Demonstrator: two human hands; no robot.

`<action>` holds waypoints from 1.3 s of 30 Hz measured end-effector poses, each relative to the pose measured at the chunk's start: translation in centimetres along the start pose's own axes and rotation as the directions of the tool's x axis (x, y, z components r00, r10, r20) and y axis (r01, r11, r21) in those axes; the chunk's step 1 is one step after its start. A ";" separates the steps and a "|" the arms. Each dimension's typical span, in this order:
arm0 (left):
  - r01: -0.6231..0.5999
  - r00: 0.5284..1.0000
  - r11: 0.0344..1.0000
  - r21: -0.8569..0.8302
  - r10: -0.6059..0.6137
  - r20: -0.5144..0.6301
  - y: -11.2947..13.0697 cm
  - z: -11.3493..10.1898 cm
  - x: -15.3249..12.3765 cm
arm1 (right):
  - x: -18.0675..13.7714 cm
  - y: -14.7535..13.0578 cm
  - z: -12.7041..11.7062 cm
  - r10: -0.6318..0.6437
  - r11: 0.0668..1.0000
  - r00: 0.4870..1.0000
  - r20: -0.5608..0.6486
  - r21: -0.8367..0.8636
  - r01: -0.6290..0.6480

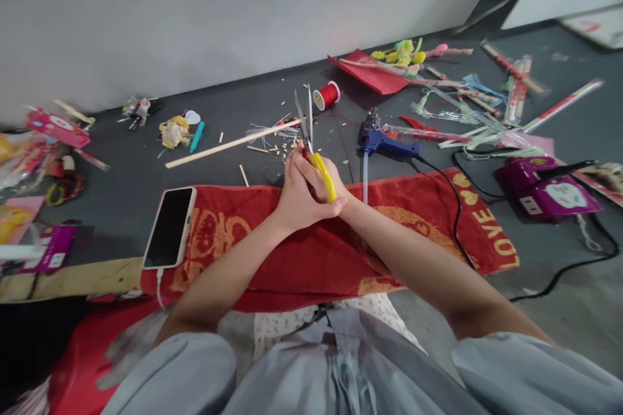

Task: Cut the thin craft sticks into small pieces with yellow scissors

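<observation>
Both hands meet over the red towel [302,253] near its far edge. My right hand [328,185] is closed round the yellow handles of a pair of scissors [307,126], whose blades point away and stand slightly apart. My left hand [296,198] lies over the right one, fingers curled and pinched close to the blades' base; what it pinches is too small to make out. A long thin wooden stick [228,144] lies on the dark floor just beyond the blades, with several small cut wood bits [282,150] scattered by it.
A phone [170,227] on a cable rests at the towel's left end. A blue glue gun [387,142] with a black cord, a red thread spool [327,95], a purple device [548,191] and craft scraps lie to the right. Packets and trinkets crowd the left.
</observation>
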State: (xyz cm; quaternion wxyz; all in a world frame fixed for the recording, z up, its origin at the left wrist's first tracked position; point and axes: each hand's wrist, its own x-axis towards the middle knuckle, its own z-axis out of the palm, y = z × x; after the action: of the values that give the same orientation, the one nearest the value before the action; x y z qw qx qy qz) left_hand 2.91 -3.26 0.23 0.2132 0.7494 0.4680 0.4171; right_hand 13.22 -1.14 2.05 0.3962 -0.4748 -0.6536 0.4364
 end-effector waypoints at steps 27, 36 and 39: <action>-0.217 0.968 0.964 0.155 0.233 -0.093 -0.4 -1.5 0.2 | 0.4 -0.8 -2.3 0.074 0.965 0.989 -0.131 -0.240 -0.104; -0.136 0.908 0.866 0.482 0.304 -0.289 0.0 -3.7 1.6 | -0.1 -0.9 -3.8 -0.078 0.823 0.983 -0.164 -0.568 -0.029; -0.072 0.921 0.878 0.472 0.240 -0.306 -1.2 -4.1 2.2 | -0.5 -1.0 -3.5 -0.126 0.784 0.985 -0.115 -0.620 0.028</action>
State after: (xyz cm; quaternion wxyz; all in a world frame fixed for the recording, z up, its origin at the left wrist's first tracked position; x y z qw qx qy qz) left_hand -0.59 -1.00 2.60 -0.0899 0.7262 0.5195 0.4411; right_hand 16.29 -1.08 4.02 0.2851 -0.5822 -0.7473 0.1460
